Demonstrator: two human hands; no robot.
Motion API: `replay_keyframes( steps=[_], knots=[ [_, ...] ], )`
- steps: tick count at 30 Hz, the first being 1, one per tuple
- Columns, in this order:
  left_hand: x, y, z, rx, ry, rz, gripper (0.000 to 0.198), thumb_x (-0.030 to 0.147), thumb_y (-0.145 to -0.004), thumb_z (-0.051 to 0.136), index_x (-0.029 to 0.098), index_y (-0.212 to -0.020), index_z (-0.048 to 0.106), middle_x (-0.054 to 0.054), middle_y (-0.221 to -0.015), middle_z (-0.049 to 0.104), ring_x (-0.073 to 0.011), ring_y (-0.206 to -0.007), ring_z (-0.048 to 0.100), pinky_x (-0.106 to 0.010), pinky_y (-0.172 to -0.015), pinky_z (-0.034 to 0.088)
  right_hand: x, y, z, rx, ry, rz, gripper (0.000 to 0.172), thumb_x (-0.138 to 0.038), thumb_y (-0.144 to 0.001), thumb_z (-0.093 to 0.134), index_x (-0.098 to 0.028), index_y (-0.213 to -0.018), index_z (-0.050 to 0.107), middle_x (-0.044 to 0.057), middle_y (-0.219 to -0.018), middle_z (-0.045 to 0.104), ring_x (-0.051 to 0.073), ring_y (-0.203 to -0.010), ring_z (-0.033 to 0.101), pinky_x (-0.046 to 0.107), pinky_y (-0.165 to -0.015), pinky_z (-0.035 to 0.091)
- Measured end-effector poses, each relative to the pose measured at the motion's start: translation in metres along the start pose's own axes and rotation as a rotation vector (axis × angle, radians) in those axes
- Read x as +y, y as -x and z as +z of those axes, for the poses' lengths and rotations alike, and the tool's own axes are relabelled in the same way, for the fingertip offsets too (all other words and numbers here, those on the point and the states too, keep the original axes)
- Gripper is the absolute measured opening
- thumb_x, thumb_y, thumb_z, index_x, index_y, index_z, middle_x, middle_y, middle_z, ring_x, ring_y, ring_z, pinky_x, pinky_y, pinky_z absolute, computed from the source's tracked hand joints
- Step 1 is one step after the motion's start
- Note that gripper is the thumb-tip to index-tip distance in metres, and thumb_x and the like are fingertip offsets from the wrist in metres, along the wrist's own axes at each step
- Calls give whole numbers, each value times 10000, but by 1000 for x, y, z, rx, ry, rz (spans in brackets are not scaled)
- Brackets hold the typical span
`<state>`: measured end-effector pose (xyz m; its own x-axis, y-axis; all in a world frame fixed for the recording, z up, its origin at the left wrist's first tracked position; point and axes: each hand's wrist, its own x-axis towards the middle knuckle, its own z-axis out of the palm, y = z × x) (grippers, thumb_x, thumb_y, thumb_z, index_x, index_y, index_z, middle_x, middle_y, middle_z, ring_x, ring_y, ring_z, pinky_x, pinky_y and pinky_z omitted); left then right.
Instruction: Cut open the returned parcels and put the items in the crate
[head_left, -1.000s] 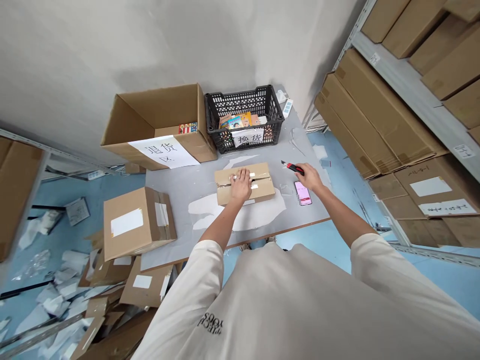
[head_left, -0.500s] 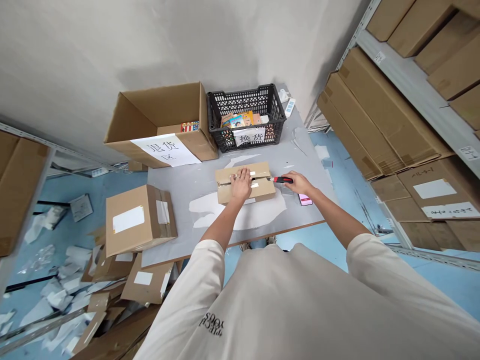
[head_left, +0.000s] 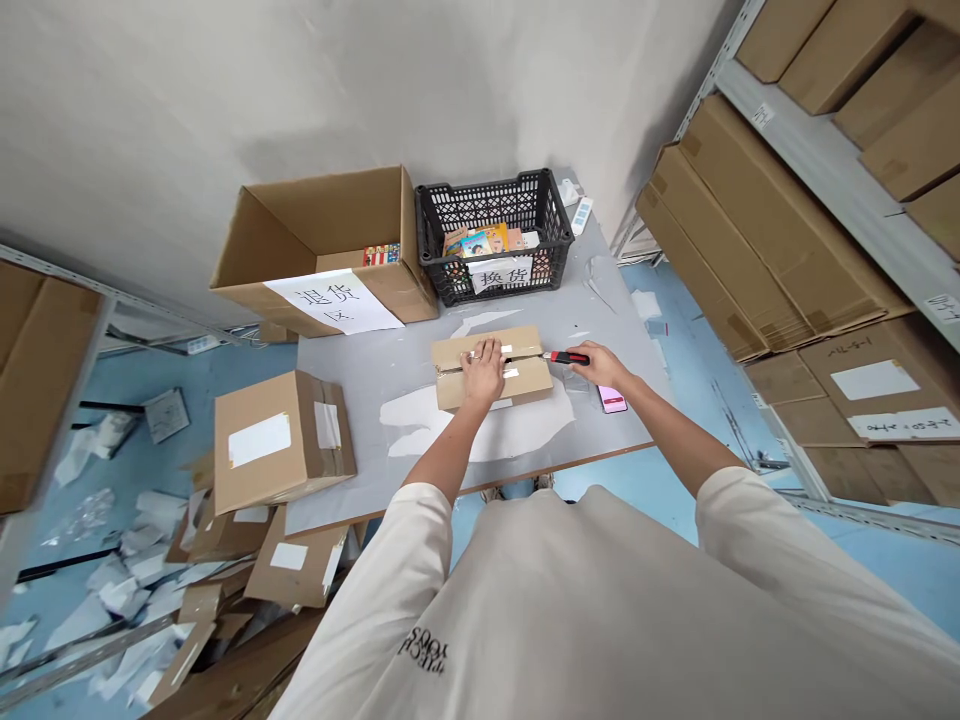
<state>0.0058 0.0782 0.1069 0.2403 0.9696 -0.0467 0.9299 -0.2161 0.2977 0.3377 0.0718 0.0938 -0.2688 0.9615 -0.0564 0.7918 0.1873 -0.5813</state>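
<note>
A small cardboard box [head_left: 529,378] lies on the grey table [head_left: 360,400], a dark gap running along the seam between its top flaps. My left hand [head_left: 484,370] rests flat on the top of this box, fingers stretched over the seam. Wrapped round the handle of a red and black utility knife [head_left: 568,357] is my right hand [head_left: 600,365], just off the box's right side. The knife's tip points left at the end of the seam; whether it touches the cardboard I cannot tell.
Behind stand a large open carton [head_left: 322,240] with a paper sign and a black plastic crate [head_left: 495,235] holding booklets. Another box [head_left: 262,440] sits at the table's left. A phone [head_left: 612,398] lies near my right hand. Shelves of cartons [head_left: 772,230] rise at right; scraps [head_left: 142,560] litter the floor.
The knife has shifted very slightly at the box's right end, still in my right hand. My left hand keeps its place on the box.
</note>
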Motion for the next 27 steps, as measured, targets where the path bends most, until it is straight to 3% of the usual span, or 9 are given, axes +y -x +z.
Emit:
replay_keyframes(
  steps=[9, 18, 20, 24, 27],
  knots=[
    [-4, -1, 5, 6, -32, -1, 642, 332, -1174, 222, 241, -1779, 413, -147, -1807, 455, -289, -1703, 362, -615, -1341, 266, 5, -17, -10, 36, 166, -45, 439, -302, -970, 709, -272, -1396, 809, 128, -1292, 785, 363, -1213, 704, 502, -1069, 529],
    [-3, 0, 7, 17, 4, -27, 643, 321, -1166, 230, 255, -1777, 418, -141, -1809, 453, -300, -1707, 356, -646, -1341, 259, 4, -24, 2, 6, 33, -77, 480, -335, -967, 696, -293, -1436, 787, 98, -1278, 791, 339, -1174, 725, 497, -1066, 577],
    [-4, 1, 8, 20, 6, -26, 640, 324, -1167, 230, 255, -1772, 427, -139, -1807, 456, -298, -1708, 357, -649, -1345, 250, 9, -28, -3, 47, 24, -50, 470, -357, -974, 696, -269, -1428, 784, 114, -1276, 782, 344, -1162, 726, 504, -1074, 574],
    [-4, 4, 10, 37, 9, -20, 638, 327, -1167, 227, 232, -1756, 452, -137, -1813, 445, -290, -1710, 358, -637, -1357, 232, 25, -33, -22, 250, 18, 64, 502, -455, -1016, 659, -208, -1444, 754, 164, -1264, 755, 372, -1176, 704, 514, -1073, 576],
    [-3, 5, 9, 54, 27, -8, 633, 351, -1146, 314, 207, -1744, 465, -153, -1818, 431, -308, -1716, 346, -640, -1367, 214, 28, -36, -29, 185, 25, 21, 483, -454, -999, 671, -208, -1403, 768, 157, -1250, 759, 369, -1160, 700, 509, -1064, 573]
  ],
)
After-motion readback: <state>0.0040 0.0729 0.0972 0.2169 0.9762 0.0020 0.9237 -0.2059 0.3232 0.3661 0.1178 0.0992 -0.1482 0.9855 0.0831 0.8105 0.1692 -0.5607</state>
